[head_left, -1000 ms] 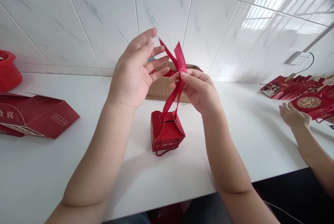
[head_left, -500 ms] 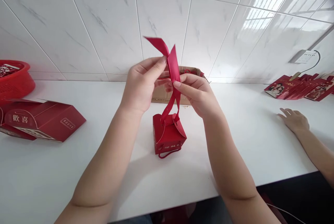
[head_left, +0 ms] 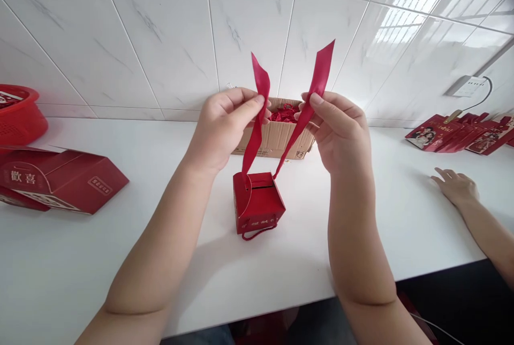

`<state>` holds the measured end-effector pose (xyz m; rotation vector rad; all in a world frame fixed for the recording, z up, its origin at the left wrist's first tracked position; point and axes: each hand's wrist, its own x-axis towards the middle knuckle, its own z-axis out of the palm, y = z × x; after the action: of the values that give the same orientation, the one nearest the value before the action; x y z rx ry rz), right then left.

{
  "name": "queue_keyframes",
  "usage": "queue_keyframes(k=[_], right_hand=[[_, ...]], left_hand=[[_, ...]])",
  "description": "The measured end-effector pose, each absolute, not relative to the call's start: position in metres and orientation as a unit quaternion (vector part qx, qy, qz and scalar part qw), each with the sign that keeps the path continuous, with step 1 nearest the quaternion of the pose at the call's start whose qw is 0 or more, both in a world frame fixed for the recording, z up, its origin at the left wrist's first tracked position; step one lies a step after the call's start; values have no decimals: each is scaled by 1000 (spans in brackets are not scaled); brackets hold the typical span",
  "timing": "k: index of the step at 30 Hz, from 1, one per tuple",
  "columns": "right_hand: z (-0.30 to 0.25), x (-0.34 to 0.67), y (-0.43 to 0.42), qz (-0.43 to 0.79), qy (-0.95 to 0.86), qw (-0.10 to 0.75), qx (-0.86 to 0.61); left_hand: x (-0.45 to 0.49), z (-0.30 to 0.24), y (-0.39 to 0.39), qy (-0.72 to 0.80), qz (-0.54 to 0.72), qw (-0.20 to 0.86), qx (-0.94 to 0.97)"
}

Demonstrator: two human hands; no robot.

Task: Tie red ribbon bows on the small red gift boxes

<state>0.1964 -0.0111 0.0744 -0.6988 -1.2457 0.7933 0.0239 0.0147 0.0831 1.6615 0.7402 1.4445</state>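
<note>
A smooth white counter (head_left: 196, 286) is backed by glossy, grey-veined tiles (head_left: 160, 29). At nine o'clock, a large angular card box (head_left: 68, 181) is laid. Near twelve, a corrugated carton (head_left: 277, 139) is set. At six, a small flapped box (head_left: 263, 203) with a twisted cord (head_left: 259, 233) is stood. By the left hand (head_left: 228, 125) and right hand (head_left: 341, 125), at ten and two, the box's satin ribbon (head_left: 322, 69) is pinched, one tail each. Half a second earlier, the tails were crossed together; now they are parted into a V.

Ribbon (head_left: 320, 70) is finished in satin sheen, the box (head_left: 265, 201) made of smooth card, the wall (head_left: 252, 18) glossily tiled.
</note>
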Motion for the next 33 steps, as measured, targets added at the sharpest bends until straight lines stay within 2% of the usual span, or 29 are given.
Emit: queue_keyframes(k=[6,11,17,26,33], right_hand=[[76,194,-13,386,-552,679,-291],[74,189,-14,404,-566,643,-321],[69,178,-12,420,-607,585,-337],[73,179,-17,431,-687,502,-302],[66,180,-7,446,-658,531,-294]], left_hand=[[19,91,8,233,649,365,626],[24,91,1,183,638,373,648],[32,88,-1,184,605,391,669],[33,90,-5,274,607,299,684],[29,92,-9,239,583,283,723]])
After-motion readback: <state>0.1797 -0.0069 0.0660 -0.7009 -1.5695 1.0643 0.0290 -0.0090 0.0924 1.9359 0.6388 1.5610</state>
